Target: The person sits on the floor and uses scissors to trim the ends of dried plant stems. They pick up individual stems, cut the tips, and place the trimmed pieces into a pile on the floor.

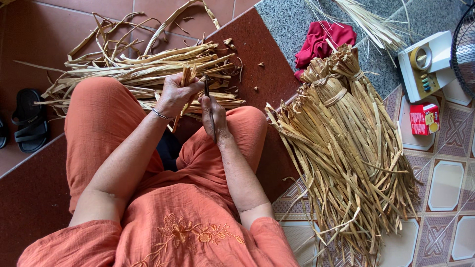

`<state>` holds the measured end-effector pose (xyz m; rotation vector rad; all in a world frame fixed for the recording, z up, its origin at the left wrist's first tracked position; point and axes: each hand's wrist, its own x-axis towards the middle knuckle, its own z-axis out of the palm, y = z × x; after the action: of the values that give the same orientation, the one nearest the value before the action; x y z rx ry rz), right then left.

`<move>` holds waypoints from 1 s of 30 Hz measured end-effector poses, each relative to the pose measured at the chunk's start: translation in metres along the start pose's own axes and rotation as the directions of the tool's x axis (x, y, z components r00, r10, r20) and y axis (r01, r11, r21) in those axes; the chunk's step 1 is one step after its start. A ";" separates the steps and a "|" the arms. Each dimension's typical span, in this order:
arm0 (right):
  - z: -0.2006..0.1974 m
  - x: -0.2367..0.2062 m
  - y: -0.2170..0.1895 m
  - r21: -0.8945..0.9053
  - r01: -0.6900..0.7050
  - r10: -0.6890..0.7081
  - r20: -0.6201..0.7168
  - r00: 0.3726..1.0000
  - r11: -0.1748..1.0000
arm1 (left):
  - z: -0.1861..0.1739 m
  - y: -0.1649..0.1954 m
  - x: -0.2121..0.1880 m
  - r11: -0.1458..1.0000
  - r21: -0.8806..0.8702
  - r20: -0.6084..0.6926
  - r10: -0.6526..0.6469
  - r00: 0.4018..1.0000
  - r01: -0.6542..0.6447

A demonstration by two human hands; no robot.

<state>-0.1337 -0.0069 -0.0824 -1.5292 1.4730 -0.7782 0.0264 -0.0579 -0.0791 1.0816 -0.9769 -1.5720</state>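
1. Black sandal point(29, 121) at far left on the red floor, well apart from the hands.
2. Loose pile of dried leaf strips point(143, 69) lies on the floor beyond the knees – spread left to right, some curled strands behind it.
3. Left hand point(174, 94) clenched around a small bunch of strips point(188, 76); the bunch sticks up out of the fist above the thumb, its lower end trailing down under the palm. Silver bracelet point(161, 114) on that wrist.
4. Right hand point(213, 116) closed on a thin dark tool point(208, 94), maybe a knife – the tip points up and sits just beside the held bunch, right of it. Can't tell if tip touches the strips.
5. Both hands hover above the lap, between the orange-clad knees point(99, 113).
6. Tied bundle of strips point(346, 138) lies right of the right knee, on the patterned tiles, bound near its top end.
7. Red cloth point(324, 39) just beyond the bundle's top.
8. White tape dispenser point(425, 64) and small red box point(424, 118) at far right, near a fan's edge point(465, 49).
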 end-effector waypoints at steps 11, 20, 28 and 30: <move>-0.003 0.001 -0.004 0.027 -0.044 0.044 0.005 0.999 0.999 | -0.003 0.010 0.000 0.994 -0.066 -0.009 -0.094 0.996 0.093; -0.008 0.005 0.004 0.016 0.027 -0.028 0.054 0.998 1.000 | -0.005 -0.003 0.003 0.997 0.006 -0.035 -0.073 0.997 0.074; -0.002 0.009 0.012 0.127 0.006 -0.011 0.036 0.999 0.992 | 0.000 -0.016 0.014 0.999 0.001 -0.023 -0.039 0.999 0.039; -0.003 0.010 0.008 0.321 -0.082 0.062 0.070 0.996 0.944 | 0.005 -0.016 0.017 1.000 -0.021 -0.012 -0.016 1.000 0.016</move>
<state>-0.1384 -0.0170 -0.0892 -1.2332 1.2776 -0.8756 0.0144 -0.0707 -0.0959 1.0854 -0.9435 -1.5841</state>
